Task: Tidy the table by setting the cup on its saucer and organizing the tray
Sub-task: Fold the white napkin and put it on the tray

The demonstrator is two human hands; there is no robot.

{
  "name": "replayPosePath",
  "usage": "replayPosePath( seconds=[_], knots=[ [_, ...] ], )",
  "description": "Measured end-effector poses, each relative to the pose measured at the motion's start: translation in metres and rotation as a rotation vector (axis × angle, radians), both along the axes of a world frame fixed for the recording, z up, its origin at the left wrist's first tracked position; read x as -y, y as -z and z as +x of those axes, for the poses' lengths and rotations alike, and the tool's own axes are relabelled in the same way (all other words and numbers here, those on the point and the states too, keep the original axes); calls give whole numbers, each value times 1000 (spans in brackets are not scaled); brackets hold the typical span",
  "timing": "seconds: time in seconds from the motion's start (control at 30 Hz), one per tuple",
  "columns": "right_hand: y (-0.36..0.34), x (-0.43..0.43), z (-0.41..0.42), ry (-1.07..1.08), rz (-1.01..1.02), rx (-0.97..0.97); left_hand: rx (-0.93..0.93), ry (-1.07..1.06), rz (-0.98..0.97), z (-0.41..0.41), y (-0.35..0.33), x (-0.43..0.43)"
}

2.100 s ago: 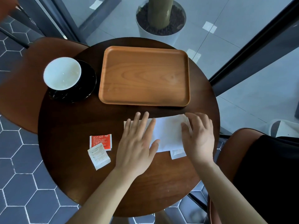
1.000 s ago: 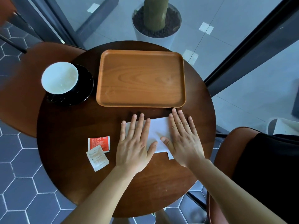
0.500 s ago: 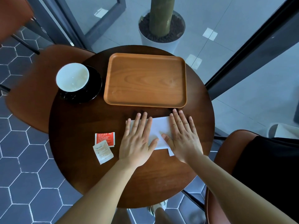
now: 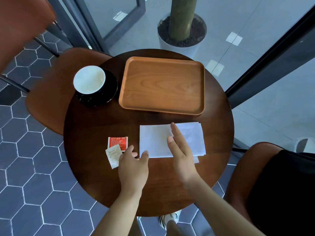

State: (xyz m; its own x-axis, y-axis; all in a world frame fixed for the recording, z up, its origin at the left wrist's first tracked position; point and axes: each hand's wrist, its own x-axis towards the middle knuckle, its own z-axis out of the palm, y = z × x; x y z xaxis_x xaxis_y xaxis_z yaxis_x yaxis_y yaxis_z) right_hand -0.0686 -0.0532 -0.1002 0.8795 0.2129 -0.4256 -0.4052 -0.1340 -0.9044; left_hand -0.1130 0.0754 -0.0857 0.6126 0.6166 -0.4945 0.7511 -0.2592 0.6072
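Note:
A white cup [image 4: 89, 79] stands on a black saucer [image 4: 109, 92] at the table's far left. To its right lies a bare wooden tray [image 4: 162, 85]. In front of the tray a stack of white napkins [image 4: 153, 140] lies flat. My right hand [image 4: 181, 150] hovers over the napkins with straight fingers. My left hand [image 4: 133, 165] is at the napkins' near left corner, fingers relaxed, holding nothing. Left of it lie a red packet [image 4: 117, 143] and a white packet [image 4: 113, 155], which overlap.
The round dark wooden table [image 4: 95, 126] has brown chairs at the left [image 4: 49, 92] and near right [image 4: 242, 169]. A potted trunk in a white pot [image 4: 180, 31] stands beyond the table behind glass.
Both hands have lifted off the napkins and drawn back toward me. The left hand has shifted left toward the packets. The napkin stack now shows in full.

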Motion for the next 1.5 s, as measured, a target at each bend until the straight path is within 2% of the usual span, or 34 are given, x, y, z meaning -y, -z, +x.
replayPosePath(
  seconds=[0.23, 0.4, 0.63, 0.83, 1.03, 1.5],
  knots=[
    [10, -2, 1, 33, 58, -75, 8, -174, -120, 17, 4, -4],
    [8, 0, 5, 48, 89, -81, 31, -243, -278, 23, 9, -6],
    [9, -1, 3, 99, 125, -69, 68, -277, -279, 29, 8, -6],
    [4, -6, 7, 131, 115, 6, 83, -347, -388, 28, 8, -12],
    [5, -14, 8, 140, 188, -61, 109, -385, -442, 30, 5, -10],
    [8, -3, -45, 221, 258, -98, 224, -222, -265, 22, 5, -3]
  ],
)
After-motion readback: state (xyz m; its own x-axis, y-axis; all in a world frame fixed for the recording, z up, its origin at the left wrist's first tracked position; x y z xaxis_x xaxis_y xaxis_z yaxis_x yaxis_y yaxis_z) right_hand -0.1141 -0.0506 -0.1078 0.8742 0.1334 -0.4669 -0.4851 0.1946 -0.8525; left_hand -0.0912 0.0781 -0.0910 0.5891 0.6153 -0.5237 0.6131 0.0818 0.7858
